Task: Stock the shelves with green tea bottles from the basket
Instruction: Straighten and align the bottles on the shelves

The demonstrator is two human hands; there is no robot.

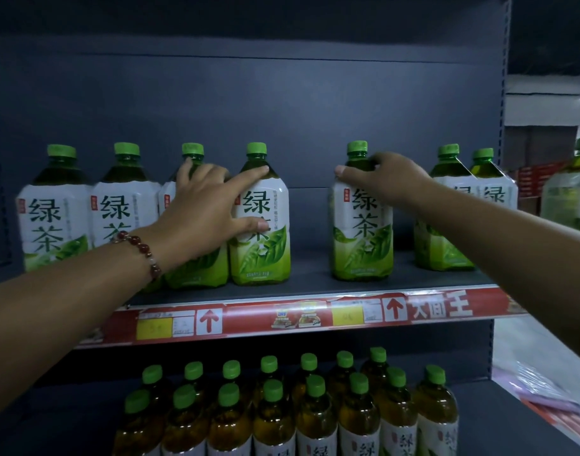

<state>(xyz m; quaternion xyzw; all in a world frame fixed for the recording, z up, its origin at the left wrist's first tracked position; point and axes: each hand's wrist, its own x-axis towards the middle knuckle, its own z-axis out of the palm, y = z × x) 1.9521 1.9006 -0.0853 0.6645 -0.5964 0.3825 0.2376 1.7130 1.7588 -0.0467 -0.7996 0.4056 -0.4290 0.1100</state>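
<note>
Large green tea bottles with green caps stand in a row on the upper shelf (315,286). My left hand (200,209) lies spread over the third bottle (196,269) and the fourth bottle (265,255), index finger on the fourth bottle's shoulder and thumb on its label. To the right, across a gap, stands a single bottle (361,245). My right hand (390,176) grips it by the shoulder just under the cap. The bottle stands upright on the shelf. No basket is in view.
Two more large bottles (446,245) stand at the shelf's right end and two (52,218) at the left. Several smaller tea bottles (315,406) fill the lower shelf. A red price strip (282,319) runs along the shelf edge. An aisle opens at the right.
</note>
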